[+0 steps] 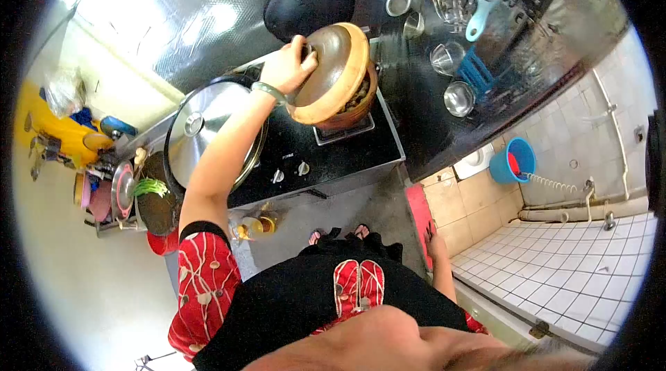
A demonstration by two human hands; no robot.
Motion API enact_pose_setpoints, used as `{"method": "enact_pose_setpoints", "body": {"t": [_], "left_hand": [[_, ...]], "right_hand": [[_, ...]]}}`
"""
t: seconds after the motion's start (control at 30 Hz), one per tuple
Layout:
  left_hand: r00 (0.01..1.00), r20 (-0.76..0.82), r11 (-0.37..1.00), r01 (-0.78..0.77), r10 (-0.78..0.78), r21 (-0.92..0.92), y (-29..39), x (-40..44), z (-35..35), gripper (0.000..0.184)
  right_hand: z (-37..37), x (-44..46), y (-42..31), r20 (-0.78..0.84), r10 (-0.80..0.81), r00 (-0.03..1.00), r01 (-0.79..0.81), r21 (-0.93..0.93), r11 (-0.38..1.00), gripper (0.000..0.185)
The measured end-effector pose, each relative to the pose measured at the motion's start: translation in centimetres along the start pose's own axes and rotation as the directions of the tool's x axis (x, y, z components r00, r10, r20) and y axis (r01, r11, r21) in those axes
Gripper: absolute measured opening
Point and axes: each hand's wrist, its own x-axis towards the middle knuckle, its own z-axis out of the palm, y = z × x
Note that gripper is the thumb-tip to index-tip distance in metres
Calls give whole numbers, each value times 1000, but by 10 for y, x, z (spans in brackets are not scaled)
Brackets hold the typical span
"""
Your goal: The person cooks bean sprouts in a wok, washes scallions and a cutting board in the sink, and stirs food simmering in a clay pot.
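Observation:
My left hand [288, 68] is closed on the knob of a brown, tan-rimmed clay pot lid [333, 74]. The lid is tilted over the clay pot [357, 115], and dark pieces of food show in the gap on the right side. The pot sits on a burner of the black gas stove [277, 145]. Left of it, under my forearm, is a large pan with a shiny metal lid [208, 117]. My right hand [436, 244] hangs low at my side, away from the stove. Its fingers are small and partly hidden, with something dark by them.
A black wok [309, 6] hangs on the wall behind the stove. Strainers, a funnel [447, 58] and a blue spatula [476, 71] hang to the right. Green onions [151, 188] lie on a round chopping board at left. A blue bucket [512, 159] stands in the tiled area.

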Motion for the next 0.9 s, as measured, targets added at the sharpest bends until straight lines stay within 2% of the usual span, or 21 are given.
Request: {"method": "enact_pose_setpoints", "body": {"t": [0.03,0.07,0.1,0.17,0.23,0.33,0.43,0.53,0.63,0.73,0.83,0.87,0.9], "left_hand": [[999,35,994,-16,12,112,-3,13,25,44],[996,16,984,-91,90,152,-8,22,47,47],[989,73,973,-143,132,181,-21,32,70,50],[981,131,936,-179,146,304,-15,34,85,52],[970,213,889,-198,117,412,3,31,82,54],[965,262,904,-122,12,410,0,34,95,58],[958,286,904,-114,-9,413,5,33,90,57],[959,275,918,-165,64,361,0,34,90,55],[959,258,907,-211,119,365,-12,37,98,53],[953,209,904,-279,219,325,-29,39,110,53],[950,254,883,-270,180,384,-30,41,110,53],[953,264,907,-236,147,348,-27,41,108,52],[954,275,904,-218,118,368,-23,40,105,51]], "right_hand": [[12,-10,18,102,73,992,-72,-16,997,38],[16,-30,30,35,68,997,-70,58,996,38],[22,-49,39,-33,65,997,-60,131,989,38],[48,-71,73,-20,222,975,-211,240,948,49],[11,-115,47,71,348,935,-346,402,848,50],[72,-113,114,255,409,876,-455,158,876,52],[89,-130,122,68,305,950,-312,150,938,53],[86,-124,121,158,302,940,-325,145,935,54],[85,-105,124,117,270,956,-283,107,953,52],[19,-107,72,18,244,970,-226,448,865,49],[44,-76,99,48,272,961,-259,497,828,46],[38,-72,100,145,308,940,-336,540,771,50],[45,-64,109,139,301,943,-329,500,801,48]]}}
